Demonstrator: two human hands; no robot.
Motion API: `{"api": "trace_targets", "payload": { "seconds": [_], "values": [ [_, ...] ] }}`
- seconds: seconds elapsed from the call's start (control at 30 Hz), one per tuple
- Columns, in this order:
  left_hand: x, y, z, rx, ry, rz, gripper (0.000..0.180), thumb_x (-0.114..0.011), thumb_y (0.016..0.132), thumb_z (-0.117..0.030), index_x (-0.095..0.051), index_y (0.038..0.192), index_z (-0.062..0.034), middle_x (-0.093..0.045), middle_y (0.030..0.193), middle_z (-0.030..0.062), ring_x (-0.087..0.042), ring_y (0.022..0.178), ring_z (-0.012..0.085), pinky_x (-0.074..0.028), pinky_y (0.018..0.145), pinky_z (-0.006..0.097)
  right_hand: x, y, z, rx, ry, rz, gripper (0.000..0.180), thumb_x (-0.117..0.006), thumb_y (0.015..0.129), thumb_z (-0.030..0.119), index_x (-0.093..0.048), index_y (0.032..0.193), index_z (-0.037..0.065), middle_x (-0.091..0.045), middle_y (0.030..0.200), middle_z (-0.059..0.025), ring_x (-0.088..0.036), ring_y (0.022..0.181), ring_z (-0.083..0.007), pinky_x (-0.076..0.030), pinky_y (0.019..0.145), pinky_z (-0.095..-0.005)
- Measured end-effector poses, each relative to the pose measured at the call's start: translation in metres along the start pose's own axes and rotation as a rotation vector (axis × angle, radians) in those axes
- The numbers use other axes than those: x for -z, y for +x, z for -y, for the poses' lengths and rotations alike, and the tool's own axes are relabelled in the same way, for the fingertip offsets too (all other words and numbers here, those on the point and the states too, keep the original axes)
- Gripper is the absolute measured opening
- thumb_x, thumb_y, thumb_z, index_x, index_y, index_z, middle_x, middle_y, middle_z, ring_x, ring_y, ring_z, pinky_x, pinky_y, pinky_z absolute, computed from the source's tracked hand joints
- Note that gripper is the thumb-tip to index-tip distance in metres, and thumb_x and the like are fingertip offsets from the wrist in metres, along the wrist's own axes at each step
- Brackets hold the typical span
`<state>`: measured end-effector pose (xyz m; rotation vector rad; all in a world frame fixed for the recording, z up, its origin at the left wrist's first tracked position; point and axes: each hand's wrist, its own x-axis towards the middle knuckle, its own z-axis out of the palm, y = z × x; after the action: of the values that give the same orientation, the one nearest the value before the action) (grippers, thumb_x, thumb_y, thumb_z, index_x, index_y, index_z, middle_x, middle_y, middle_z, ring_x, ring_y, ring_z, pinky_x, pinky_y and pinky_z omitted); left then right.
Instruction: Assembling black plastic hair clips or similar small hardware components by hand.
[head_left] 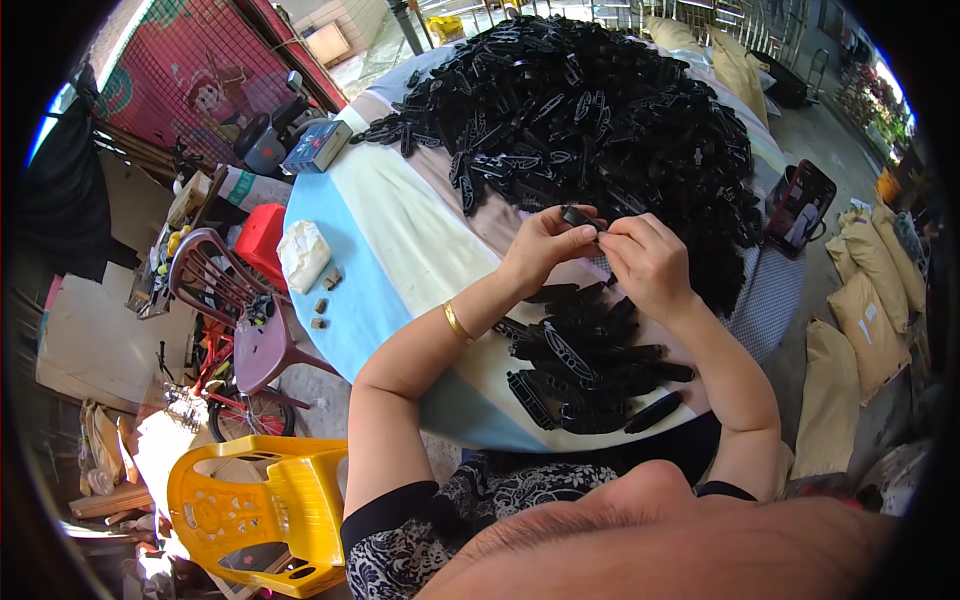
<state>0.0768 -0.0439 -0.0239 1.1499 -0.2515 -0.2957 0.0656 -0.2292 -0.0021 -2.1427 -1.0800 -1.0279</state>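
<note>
My left hand (548,250) is closed round a small black plastic piece (578,215), gripping it between thumb and fingers. Close beside it, my right hand (650,265) pinches at the near end of the same piece; its fingertips partly hide that end. Beyond both hands a large heap of long black plastic pieces (590,110) covers the far part of the table. Between my forearms lies a smaller group of similar black pieces (570,360), some with pale outlines along their edges.
The round table has a striped cloth (370,220). On its left are a white plastic bag (303,256), several small brown blocks (325,290) and a blue box (317,147). A phone (800,207) stands at the right edge. Chairs (300,500) stand left, sacks (868,325) right.
</note>
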Motion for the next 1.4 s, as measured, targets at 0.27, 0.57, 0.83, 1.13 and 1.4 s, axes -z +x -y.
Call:
{"api": "trace_targets", "payload": {
  "seconds": [0.27,0.57,0.83,1.13,1.4],
  "values": [
    [-0.014,-0.012,-0.015,-0.192,0.451,-0.032,0.032,-0.064,0.084,-0.003,-0.056,0.114,0.0034,-0.065,0.097,0.0074,-0.06,0.078,0.0094,-0.051,0.067,0.022,-0.006,-0.003,-0.012,-0.823,0.92,0.304,0.034,-0.07,0.08,0.008,-0.057,0.109,-0.005,-0.067,0.1,-0.0138,-0.065,0.09,-0.0167,-0.051,0.081,-0.0282],
    [-0.025,-0.021,-0.037,-0.29,0.672,0.02,0.034,-0.066,0.085,-0.006,-0.055,0.116,0.0025,-0.064,0.095,0.0051,-0.059,0.079,0.0066,-0.048,0.063,0.02,0.003,0.004,-0.017,-0.801,1.032,0.333,0.03,-0.069,0.081,0.003,-0.06,0.109,-0.003,-0.067,0.099,-0.0114,-0.064,0.088,-0.0147,-0.052,0.08,-0.0272],
    [0.0,-0.025,-0.056,-0.079,1.019,0.613,0.04,-0.072,0.08,-0.03,-0.062,0.109,-0.0026,-0.064,0.083,0.0064,-0.06,0.075,0.0146,-0.048,0.069,0.028,0.022,-0.001,-0.041,-0.372,0.393,0.557,0.017,-0.062,0.076,0.002,-0.069,0.092,0.003,-0.065,0.081,-0.0101,-0.063,0.071,-0.0236,-0.05,0.067,-0.0308],
    [0.048,0.02,0.004,-0.523,1.604,-0.01,0.031,-0.064,0.069,-0.007,-0.064,0.1,-0.0074,-0.06,0.099,0.0078,-0.052,0.098,0.0284,-0.045,0.088,0.036,0.001,-0.013,-0.028,-0.231,0.09,0.584,0.013,-0.067,0.071,0.009,-0.066,0.083,0.005,-0.06,0.082,-0.0076,-0.059,0.084,-0.0253,-0.049,0.074,-0.0358],
    [0.021,0.007,-0.009,-0.422,1.268,0.006,0.032,-0.068,0.073,-0.014,-0.064,0.103,-0.0049,-0.061,0.086,0.0113,-0.058,0.079,0.0277,-0.049,0.071,0.033,0.0,-0.006,-0.028,-0.583,0.438,0.254,0.02,-0.075,0.069,0.005,-0.058,0.077,0.0,-0.063,0.075,-0.0093,-0.062,0.062,-0.0173,-0.049,0.056,-0.0275]
  ]
}}
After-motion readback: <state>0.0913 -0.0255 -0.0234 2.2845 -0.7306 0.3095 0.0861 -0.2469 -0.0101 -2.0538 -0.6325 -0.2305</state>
